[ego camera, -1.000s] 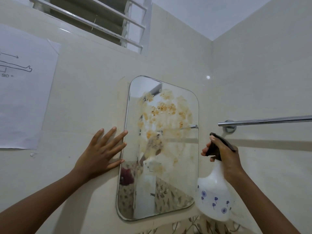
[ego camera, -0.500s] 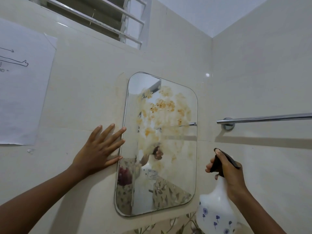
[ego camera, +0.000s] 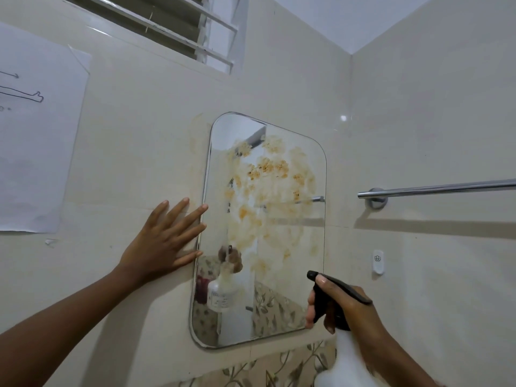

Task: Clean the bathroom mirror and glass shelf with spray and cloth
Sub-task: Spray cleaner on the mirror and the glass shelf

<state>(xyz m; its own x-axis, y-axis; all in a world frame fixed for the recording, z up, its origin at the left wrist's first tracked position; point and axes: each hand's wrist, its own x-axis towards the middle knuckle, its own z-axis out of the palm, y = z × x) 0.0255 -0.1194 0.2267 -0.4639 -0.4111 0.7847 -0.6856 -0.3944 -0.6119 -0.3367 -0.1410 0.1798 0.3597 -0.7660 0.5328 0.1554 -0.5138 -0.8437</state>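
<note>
A rounded rectangular mirror (ego camera: pixel 279 236) hangs on the cream tiled wall, its upper and middle glass smeared with orange-brown stains. My left hand (ego camera: pixel 164 241) lies flat on the wall beside the mirror's left edge, fingers spread, fingertips touching the rim. My right hand (ego camera: pixel 343 305) grips a white spray bottle (ego camera: pixel 346 358) with a black trigger head, held low at the mirror's lower right corner, nozzle facing the glass. The mirror reflects the bottle and hand. No cloth or glass shelf is in view.
A chrome towel bar (ego camera: pixel 435 188) runs along the right wall above my right hand. A small white hook (ego camera: pixel 377 262) sits below it. A paper sheet (ego camera: pixel 36 129) is taped at left, a louvred window (ego camera: pixel 167 20) above. Floral tiles (ego camera: pixel 265 370) line the bottom.
My right hand has dropped with the spray bottle from mid-mirror height to the mirror's lower right corner. My left hand stays pressed on the wall.
</note>
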